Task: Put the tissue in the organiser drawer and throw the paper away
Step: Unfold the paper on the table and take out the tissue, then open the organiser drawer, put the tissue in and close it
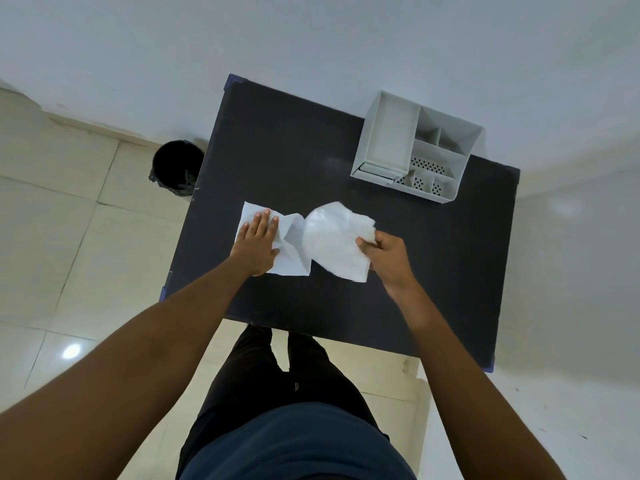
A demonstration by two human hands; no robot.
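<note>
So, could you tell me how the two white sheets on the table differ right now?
The paper lies on the table under the flat left hand; the tissue is lifted, pinched by the right hand. The paper shows sharp creases; the tissue looks soft and rounded. Both are white.

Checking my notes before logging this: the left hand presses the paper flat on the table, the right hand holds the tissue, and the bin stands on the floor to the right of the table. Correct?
Not quite. The head view shows the bin on the floor left of the table, not right. The rest holds: the left hand presses the paper flat, and the right hand holds the tissue.
</note>
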